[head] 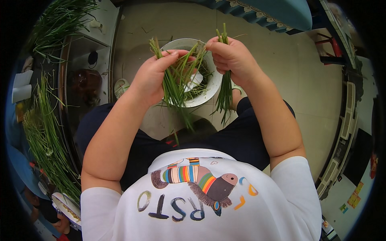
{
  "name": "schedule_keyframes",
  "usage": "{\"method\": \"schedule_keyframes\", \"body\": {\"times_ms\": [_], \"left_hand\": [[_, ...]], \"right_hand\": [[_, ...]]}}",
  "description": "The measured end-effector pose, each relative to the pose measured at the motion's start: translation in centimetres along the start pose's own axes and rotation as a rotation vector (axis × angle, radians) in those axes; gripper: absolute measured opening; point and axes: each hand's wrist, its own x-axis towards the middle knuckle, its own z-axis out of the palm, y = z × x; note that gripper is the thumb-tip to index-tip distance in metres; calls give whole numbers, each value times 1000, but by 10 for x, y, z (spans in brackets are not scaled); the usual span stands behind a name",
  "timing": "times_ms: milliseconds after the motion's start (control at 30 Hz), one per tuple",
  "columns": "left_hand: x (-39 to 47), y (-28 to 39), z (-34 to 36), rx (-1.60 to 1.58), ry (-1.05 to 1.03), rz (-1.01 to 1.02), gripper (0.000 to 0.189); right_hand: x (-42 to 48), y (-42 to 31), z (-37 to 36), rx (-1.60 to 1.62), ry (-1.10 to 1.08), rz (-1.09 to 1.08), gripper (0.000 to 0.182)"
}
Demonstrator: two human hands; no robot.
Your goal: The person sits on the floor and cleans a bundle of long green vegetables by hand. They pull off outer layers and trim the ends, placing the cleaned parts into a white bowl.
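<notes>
My left hand [156, 72] holds a loose bunch of green garlic chives [175, 90], with pale stem ends up and leaves hanging toward my lap. A smaller, tidier bunch of chives [224, 93] hangs from my right hand [230, 57], its cut ends sticking up above the fist. The right thumb and forefinger touch the tips of thin stalks [197, 52] that stretch across from the left bunch. Beneath both hands, a white basin [215, 86] on the floor holds plant scraps [205, 67] and a crumpled white piece [194, 81], partly hidden by the left bunch.
A dark-topped cabinet at left carries a long pile of chives [48, 138] and a darker heap of greens [57, 27]. Its open shelf holds a brown object [87, 82]. A blue lace-edged cover [271, 13] hangs ahead. A red stool [330, 48] stands far right. Another person's arm [61, 224] shows at lower left.
</notes>
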Motion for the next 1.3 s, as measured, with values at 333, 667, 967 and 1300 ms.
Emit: {"method": "schedule_keyframes", "body": {"times_ms": [333, 667, 967, 1300], "left_hand": [[-6, 2, 5, 36, -60, 13, 44], [0, -4, 2, 197, 41, 51, 25], [1, 5, -3, -23, 99, 299, 18], [-6, 23, -3, 265, 342, 293, 13]], "right_hand": [[1, 1, -1, 19, -21, 26, 10], [0, 0, -1, 20, 13, -15, 8], [8, 2, -10, 8, 152, -57, 9], [20, -1, -25, -124, 265, -207, 9]]}}
